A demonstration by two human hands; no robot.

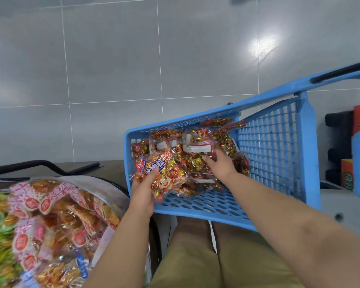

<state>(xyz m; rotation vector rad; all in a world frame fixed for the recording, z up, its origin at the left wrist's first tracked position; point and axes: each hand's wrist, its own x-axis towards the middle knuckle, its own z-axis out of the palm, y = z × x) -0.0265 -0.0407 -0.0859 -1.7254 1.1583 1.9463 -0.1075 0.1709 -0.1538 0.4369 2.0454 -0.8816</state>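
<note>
Inside the blue basket point(268, 146), red-and-gold snack packets point(195, 164) lie piled. At its left wall, the left hand point(142, 191) clamps thumb and fingers on one packet point(164, 177), printed "牛肉粒". The right hand point(219, 164) rests its fingers, together and nearly straight, on the pile.

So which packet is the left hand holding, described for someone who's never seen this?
Find the blue plastic basket at centre right, heaped with red-and-gold snack packets. At its near-left corner the left hand grips one packet, the only one showing a cartoon face.
</note>
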